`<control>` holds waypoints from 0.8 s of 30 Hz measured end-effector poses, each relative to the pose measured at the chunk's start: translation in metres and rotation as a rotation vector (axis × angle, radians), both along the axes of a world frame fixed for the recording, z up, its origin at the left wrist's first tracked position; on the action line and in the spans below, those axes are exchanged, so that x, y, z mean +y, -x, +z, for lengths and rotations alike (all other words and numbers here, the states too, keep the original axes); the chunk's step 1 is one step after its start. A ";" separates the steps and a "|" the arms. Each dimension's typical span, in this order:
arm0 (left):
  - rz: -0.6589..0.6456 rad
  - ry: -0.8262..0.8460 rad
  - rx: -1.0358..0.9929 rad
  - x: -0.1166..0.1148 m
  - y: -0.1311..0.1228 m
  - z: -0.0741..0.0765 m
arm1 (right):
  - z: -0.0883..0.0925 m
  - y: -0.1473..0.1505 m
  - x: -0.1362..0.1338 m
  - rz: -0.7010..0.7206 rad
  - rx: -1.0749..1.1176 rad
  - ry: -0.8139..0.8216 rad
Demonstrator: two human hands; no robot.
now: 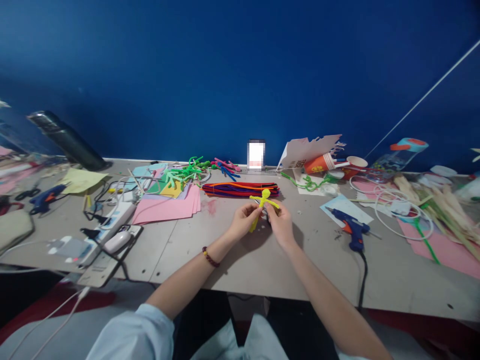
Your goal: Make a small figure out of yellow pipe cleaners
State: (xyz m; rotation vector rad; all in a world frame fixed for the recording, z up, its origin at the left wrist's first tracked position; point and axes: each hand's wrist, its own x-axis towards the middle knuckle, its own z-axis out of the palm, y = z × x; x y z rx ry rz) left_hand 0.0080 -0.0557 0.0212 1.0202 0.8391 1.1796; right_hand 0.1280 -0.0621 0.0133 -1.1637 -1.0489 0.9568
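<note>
Between my two hands is a small yellow pipe-cleaner figure (pixel 266 194) with a round head, two outstretched arms and a lower part hanging down. My left hand (pixel 242 221) pinches it from the left, fingers closed near its body. From the other side, my right hand (pixel 281 223) is closed on it at the arm and body. A small dark and shiny object shows partly behind the fingers of the right hand; I cannot make out what it is. Just behind the figure lies a bundle of red, orange and purple pipe cleaners (pixel 236 189).
On the right lies a blue glue gun (pixel 352 227) on pale blue paper, its cord running off the front edge. Pink paper sheets (pixel 165 209) and green pipe cleaners (pixel 183 172) lie left. Further left are a power strip (pixel 112 225) and phone (pixel 99 267). Paper cups (pixel 320 164) stand behind.
</note>
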 end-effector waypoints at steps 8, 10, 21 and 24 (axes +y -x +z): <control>0.019 -0.050 0.030 0.001 0.001 -0.001 | 0.001 0.001 0.001 -0.023 0.031 0.016; 0.047 -0.060 0.061 0.003 0.001 -0.003 | 0.002 0.001 0.001 -0.017 0.037 0.016; 0.112 0.008 -0.053 0.003 0.006 0.007 | 0.006 0.004 -0.002 0.068 0.085 0.054; 0.093 0.017 -0.065 0.005 0.008 0.004 | 0.007 0.005 -0.003 0.081 0.068 0.053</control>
